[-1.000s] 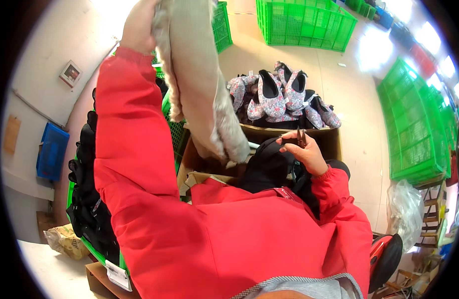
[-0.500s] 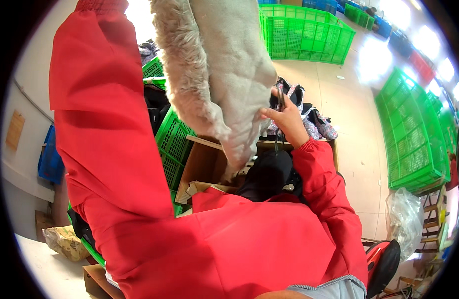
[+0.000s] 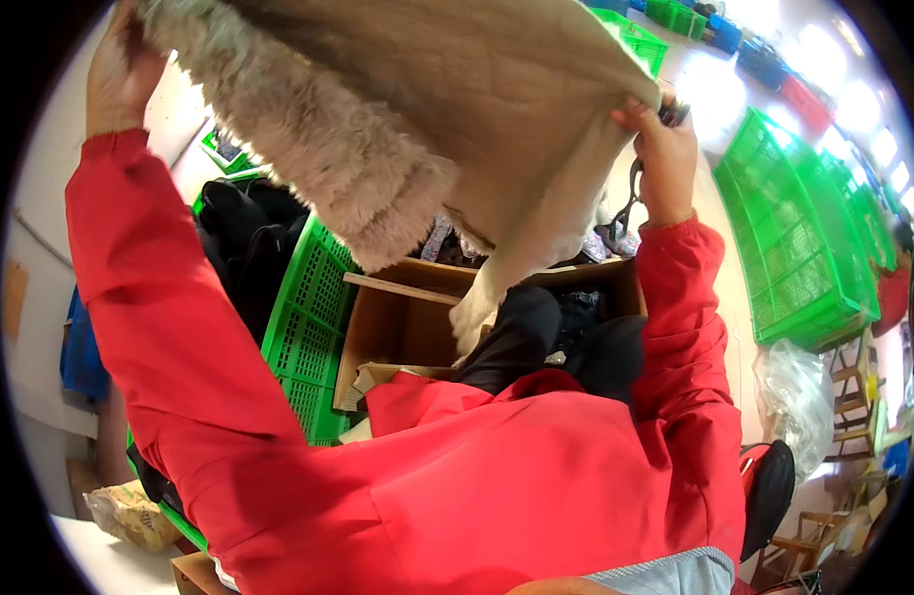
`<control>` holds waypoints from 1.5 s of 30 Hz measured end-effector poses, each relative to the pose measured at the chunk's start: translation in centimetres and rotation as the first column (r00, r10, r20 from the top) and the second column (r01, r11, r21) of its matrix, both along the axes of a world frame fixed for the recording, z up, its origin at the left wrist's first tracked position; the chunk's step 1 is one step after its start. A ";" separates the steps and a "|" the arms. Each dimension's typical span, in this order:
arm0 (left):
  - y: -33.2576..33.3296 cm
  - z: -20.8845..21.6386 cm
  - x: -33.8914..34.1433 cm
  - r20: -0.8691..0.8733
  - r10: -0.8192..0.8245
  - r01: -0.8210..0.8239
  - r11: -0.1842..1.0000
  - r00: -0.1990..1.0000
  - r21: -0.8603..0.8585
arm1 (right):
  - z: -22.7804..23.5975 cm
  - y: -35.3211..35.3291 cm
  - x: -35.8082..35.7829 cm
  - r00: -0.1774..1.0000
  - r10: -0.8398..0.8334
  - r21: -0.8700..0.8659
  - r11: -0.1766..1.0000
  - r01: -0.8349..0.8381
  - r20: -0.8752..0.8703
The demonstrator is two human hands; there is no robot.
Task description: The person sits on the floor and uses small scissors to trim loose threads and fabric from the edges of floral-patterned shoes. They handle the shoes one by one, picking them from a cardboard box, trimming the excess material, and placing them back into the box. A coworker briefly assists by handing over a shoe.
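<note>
While both arms in red sleeves are raised, the left hand [image 3: 120,69] grips one upper edge of a beige furry garment [image 3: 427,109] and the right hand [image 3: 663,149] pinches the other, so the piece hangs spread out in front of the head camera, above an open cardboard box [image 3: 398,317]. The left fingers are closed on the fleecy edge; the right fingers are closed on the cloth too, and a small dark tool, perhaps scissors [image 3: 628,198], dangles from that hand. The garment looks soft, limp and fairly light, with a plush pile on one face and a smoother quilted one on the other; it sags between the two grips. It should be best held by its firm edges or seams, since the pile may slip. Green plastic crates [image 3: 804,238] stand on the floor around.
</note>
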State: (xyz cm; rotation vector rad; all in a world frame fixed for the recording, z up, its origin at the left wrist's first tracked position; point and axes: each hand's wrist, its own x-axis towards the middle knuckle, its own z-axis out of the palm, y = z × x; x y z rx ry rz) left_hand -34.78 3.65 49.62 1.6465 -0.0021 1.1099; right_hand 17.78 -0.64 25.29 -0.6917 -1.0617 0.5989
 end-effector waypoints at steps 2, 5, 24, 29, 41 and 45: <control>-0.1 -1.1 -2.0 0.028 0.118 -0.118 0.993 0.993 -0.005 | 1.7 -0.1 1.4 0.995 -0.100 0.044 0.994 0.099 0.009; -1.2 -3.9 -1.5 0.008 0.049 -0.048 0.996 0.999 -0.068 | 4.0 -1.3 4.6 0.989 -0.102 0.009 0.995 0.101 0.109; -0.6 -34.9 31.2 -0.242 -0.326 0.177 0.857 0.914 -0.484 | 6.9 -8.9 15.7 0.269 -0.663 0.542 0.735 0.407 0.698; -0.6 -44.1 39.3 -0.211 -0.606 0.150 0.489 0.767 -0.859 | 8.9 -12.4 22.1 0.211 -0.728 0.560 0.650 0.514 0.652; -10.1 -48.0 39.0 0.423 -0.595 0.564 0.061 0.683 -0.824 | 4.2 -14.6 27.1 0.090 -0.731 0.616 0.630 0.473 0.677; -9.1 -43.1 39.2 0.147 -0.656 0.431 0.294 0.740 -0.853 | 4.2 -14.4 27.1 0.207 -0.681 0.530 0.694 0.488 0.702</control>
